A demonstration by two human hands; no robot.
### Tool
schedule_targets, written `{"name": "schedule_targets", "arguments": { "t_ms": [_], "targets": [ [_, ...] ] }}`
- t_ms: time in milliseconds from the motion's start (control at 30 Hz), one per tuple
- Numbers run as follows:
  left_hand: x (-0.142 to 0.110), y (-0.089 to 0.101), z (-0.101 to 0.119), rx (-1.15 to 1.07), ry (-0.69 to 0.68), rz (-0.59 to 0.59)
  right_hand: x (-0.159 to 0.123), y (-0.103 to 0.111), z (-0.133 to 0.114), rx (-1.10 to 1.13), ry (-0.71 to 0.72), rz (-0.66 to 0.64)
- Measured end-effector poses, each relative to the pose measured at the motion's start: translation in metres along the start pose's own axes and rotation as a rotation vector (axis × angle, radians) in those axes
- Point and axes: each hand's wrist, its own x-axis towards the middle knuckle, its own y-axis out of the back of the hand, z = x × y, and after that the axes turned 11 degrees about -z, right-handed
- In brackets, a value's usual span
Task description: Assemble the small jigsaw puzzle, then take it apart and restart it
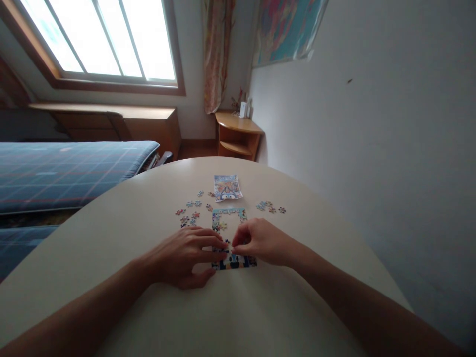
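A small partly built jigsaw puzzle [227, 214] lies on the round cream table [148, 213]; its border frame is assembled and the middle is bare. My left hand [186, 255] rests flat on the table with its fingertips on the puzzle's left edge. My right hand [262, 241] lies over the puzzle's right side, fingers pinched together at a tiny puzzle piece [227, 244] where both hands meet. Loose pieces [189, 213] are scattered left of the puzzle, and a few more pieces [269, 207] lie to its right.
A printed picture card [227, 187] lies beyond the puzzle. A bed with a blue plaid cover [63, 171] stands left of the table. A white wall [372, 124] runs close along the right. A wooden corner shelf [238, 134] and a window [100, 39] are at the back.
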Motion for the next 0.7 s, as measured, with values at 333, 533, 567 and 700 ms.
{"name": "schedule_targets", "arguments": {
  "t_ms": [333,533,567,700],
  "targets": [
    [-0.0012,-0.0002,0.0001,0.025,0.013,-0.025,0.0028,-0.0047,-0.0002,-0.044,-0.016,0.076],
    [-0.0007,0.0000,-0.0001,0.017,0.008,-0.029,0.0022,-0.0059,-0.0022,-0.112,0.005,0.088],
    [-0.0009,0.0002,-0.0001,0.016,0.008,-0.029,0.0018,-0.0052,-0.0029,-0.131,0.007,0.096],
    [-0.0015,0.0008,0.0004,0.018,0.009,-0.023,0.0000,0.0005,-0.0044,-0.145,0.005,0.088]
  ]
}}
